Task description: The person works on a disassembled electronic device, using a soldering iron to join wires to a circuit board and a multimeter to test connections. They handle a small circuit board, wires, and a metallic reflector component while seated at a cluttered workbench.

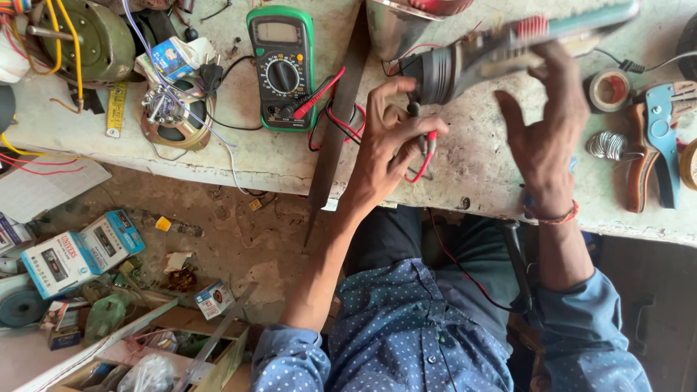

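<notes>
Head view: a person in a blue dotted shirt works at a worn, pale tabletop (472,167). The left hand (388,145) pinches two slim meter probes (425,149), one red-tipped, between thumb and fingers, just beside the grey round end of a blurred torch-like device (465,62). The right hand (544,134) is spread, fingers reaching up to touch the underside of that device, which sits tilted above the tabletop toward its far edge. A green multimeter (282,67) lies face up near the far edge, its red and black leads trailing toward the left hand. A long dark flat file (335,123) overhangs the near edge. At the right edge lie a tape roll (608,90), a coil of solder (607,145) and a blue wire stripper (659,141). Toward the left edge rest a bare speaker (173,116) and a green motor (91,40). Small boxes (80,250) litter the floor below.
</notes>
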The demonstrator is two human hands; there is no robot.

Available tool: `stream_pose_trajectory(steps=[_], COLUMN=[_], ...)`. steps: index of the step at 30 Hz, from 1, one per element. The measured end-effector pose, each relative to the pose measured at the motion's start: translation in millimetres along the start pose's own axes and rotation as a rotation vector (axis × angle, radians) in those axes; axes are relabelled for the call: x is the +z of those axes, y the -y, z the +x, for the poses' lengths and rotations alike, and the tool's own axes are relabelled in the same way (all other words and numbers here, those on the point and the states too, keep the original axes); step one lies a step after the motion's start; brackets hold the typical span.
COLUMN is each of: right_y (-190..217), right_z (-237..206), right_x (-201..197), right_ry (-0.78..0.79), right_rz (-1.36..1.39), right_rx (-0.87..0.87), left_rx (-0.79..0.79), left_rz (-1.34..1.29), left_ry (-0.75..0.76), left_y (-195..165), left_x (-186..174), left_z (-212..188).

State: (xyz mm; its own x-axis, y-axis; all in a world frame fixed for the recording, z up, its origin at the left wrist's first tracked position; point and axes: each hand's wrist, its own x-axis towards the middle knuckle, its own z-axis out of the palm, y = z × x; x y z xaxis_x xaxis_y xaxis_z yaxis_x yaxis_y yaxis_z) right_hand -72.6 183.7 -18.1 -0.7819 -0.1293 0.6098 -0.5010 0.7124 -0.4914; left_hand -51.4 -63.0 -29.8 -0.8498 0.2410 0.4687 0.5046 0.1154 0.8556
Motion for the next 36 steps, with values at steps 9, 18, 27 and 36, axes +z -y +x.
stream_pose_trajectory(steps=[9, 18, 27, 36], right_y=[17, 16, 21, 42], right_z=[21, 52, 41, 21], right_x=[-12, -19, -3, 26], right_ry=[0.076, 0.119, 0.144, 0.021], right_rz=[0.060, 0.096, 0.087, -0.125], right_rx=[-0.095, -0.133, -0.109, -0.148], left_rx=[-0.004, -0.053, -0.032, -0.127], left_rz=[0.315, -0.207, -0.202, -0.122], left_ry=[0.005, -0.115, -0.247, -0.250], left_y=[7, 30, 14, 7], left_x=[10, 17, 20, 17], left_z=[6, 30, 43, 41])
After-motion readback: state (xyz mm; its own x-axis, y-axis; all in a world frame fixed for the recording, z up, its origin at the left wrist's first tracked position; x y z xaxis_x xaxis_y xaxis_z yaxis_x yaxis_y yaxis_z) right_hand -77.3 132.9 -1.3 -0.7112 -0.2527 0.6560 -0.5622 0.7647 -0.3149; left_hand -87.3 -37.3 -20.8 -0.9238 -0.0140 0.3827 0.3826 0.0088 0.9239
